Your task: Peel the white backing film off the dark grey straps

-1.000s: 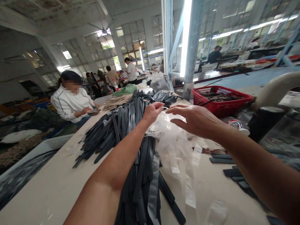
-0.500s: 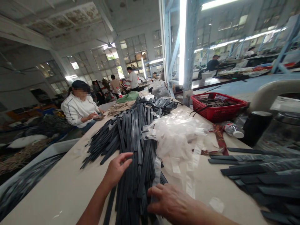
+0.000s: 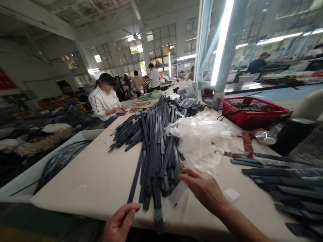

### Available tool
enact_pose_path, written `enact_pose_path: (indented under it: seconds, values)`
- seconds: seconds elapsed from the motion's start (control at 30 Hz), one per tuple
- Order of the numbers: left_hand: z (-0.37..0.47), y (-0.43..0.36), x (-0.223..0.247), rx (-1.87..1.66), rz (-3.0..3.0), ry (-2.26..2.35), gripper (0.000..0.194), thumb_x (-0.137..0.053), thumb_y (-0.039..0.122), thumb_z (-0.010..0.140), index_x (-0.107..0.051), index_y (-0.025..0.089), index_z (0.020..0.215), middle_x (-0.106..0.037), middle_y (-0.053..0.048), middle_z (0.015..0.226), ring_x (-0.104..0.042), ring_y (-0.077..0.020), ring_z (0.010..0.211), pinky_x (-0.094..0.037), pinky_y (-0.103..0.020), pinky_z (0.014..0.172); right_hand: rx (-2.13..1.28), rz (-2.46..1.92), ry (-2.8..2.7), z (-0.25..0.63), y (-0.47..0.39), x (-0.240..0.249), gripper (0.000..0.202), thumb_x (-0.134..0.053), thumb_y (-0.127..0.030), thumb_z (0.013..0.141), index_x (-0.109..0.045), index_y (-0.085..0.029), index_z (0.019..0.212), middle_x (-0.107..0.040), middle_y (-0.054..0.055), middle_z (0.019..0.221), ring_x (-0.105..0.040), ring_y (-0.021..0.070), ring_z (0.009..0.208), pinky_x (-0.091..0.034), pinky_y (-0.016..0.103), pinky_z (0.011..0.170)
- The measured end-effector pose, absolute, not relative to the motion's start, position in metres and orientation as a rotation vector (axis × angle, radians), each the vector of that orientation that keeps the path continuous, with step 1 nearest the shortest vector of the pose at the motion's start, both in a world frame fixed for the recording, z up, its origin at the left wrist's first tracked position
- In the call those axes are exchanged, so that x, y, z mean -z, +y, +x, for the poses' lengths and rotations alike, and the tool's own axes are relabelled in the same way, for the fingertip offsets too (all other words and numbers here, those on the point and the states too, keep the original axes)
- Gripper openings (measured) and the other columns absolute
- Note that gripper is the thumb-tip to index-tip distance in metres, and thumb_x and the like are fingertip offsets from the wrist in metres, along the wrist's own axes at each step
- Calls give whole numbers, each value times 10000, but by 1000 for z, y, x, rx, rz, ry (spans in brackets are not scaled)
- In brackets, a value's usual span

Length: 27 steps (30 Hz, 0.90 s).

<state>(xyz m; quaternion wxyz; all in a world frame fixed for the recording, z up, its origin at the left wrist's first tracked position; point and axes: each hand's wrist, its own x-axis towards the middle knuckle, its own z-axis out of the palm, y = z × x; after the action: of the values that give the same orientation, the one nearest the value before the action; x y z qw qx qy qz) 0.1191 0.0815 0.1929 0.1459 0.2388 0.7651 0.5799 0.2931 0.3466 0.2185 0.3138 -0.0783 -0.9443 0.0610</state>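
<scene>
This is a factory hall, a large workshop floor. A long worktable (image 3: 83,181) carries a big heap of dark flat strips (image 3: 156,141) and a pile of clear plastic sleeves (image 3: 202,137). A red basket (image 3: 252,116) holds more parts. Other workers (image 3: 104,99) sit or stand at benches under tall windows (image 3: 161,47), tube lights (image 3: 222,40) and a ceiling fan (image 3: 135,35).

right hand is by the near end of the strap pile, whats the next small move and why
Probably close the right hand on the clear plastic sleeve under its fingertips and draw it toward the table edge. The sleeve lies at the near end of the pile of dark straps, the fingers sit right at it, and the left hand waits low at the edge, holding nothing that shows.
</scene>
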Motion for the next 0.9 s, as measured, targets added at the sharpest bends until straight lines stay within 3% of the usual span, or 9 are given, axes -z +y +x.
enact_pose_path:
  seconds: [0.13,0.2,0.27,0.33,0.43,0.53,0.63,0.9]
  values:
    - [135,121,-207,-1599,1011,1948,462,-627,550,838,-671,278,1209,-656,-57,1306,-593,-255,1185,-465,-332,1024,-148,-95,-2346,303,335,-231,299,-379,-166,1026,-674,-214,1031,-697,45,980,-651,147,806,-482,248,685]
    - [150,146,-214,-1520,1073,1784,539,-652,524,836,-600,271,1309,-601,-68,1383,-538,-260,1256,-421,-350,1064,-160,-91,-2346,306,330,-235,286,-400,-176,1021,-682,-217,1036,-704,48,986,-653,154,821,-499,252,704]
    - [167,166,-217,-1422,1037,1600,516,-701,504,806,-653,231,1240,-686,-85,1246,-600,-258,1145,-453,-333,988,-183,-131,-2356,309,330,-238,284,-413,-173,1010,-692,-221,1035,-708,52,1006,-654,168,853,-511,269,735]
    - [181,177,-214,-1379,919,1470,423,-737,494,772,-738,172,1046,-759,-80,954,-655,-216,883,-481,-296,843,-191,-175,-2348,314,335,-238,291,-419,-153,994,-699,-221,1031,-709,55,1026,-656,176,885,-513,280,764]
    - [195,177,-201,-1442,672,1364,369,-784,479,718,-739,137,851,-714,-41,666,-600,-144,637,-457,-247,693,-185,-243,-2334,322,345,-233,294,-427,-121,977,-703,-216,1021,-711,52,1030,-659,174,902,-507,274,771]
    - [201,165,-191,-1424,488,1277,379,-842,417,652,-723,141,882,-684,-17,611,-550,-104,543,-392,-200,569,-194,-297,-2344,325,351,-226,264,-453,-132,980,-703,-214,1009,-713,44,1023,-657,169,892,-500,262,761]
    - [206,153,-190,-1355,468,1241,369,-868,308,588,-734,124,878,-694,-32,684,-555,-98,588,-402,-191,588,-211,-310,-2363,322,353,-219,246,-474,-136,978,-702,-221,1016,-712,35,1028,-654,157,890,-491,247,758]
    - [209,140,-175,-1052,472,1276,305,-701,190,597,-764,122,888,-662,-20,613,-546,-95,507,-407,-210,546,-232,-281,-2373,308,348,-212,261,-455,-154,1001,-703,-226,1033,-712,35,1059,-649,159,935,-491,249,814]
